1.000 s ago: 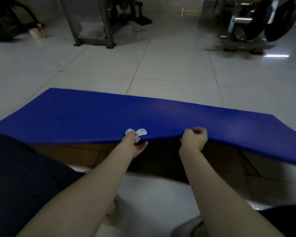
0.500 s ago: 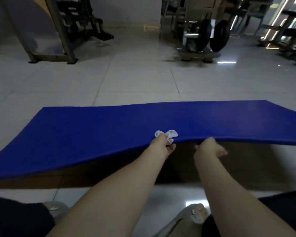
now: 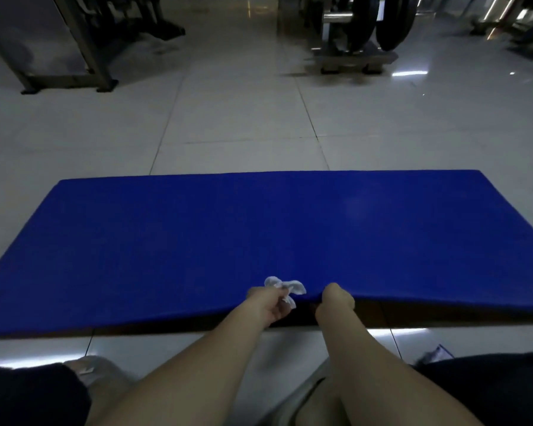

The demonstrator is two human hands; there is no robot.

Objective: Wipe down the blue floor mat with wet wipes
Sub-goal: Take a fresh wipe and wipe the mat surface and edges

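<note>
- Head view: the blue floor mat [image 3: 259, 235], a flat, matte rectangle with a smooth face, lies spread on the tiled floor [image 3: 234, 118]; the middle of its near edge is raised, with dark shadow beneath.
- A crumpled white wet wipe [image 3: 285, 286] sits bunched on that near edge.
- The left hand [image 3: 268, 302] has its fingers curled round the wipe and the mat's edge together.
- Just beside it, the right hand [image 3: 336, 299] is clamped on the same edge, fingers curled over it.
- The pale floor tiles are glossy and reflect light.
- Well beyond the mat stand round black weight plates [image 3: 360, 23] and an angular metal frame [image 3: 83, 56].
</note>
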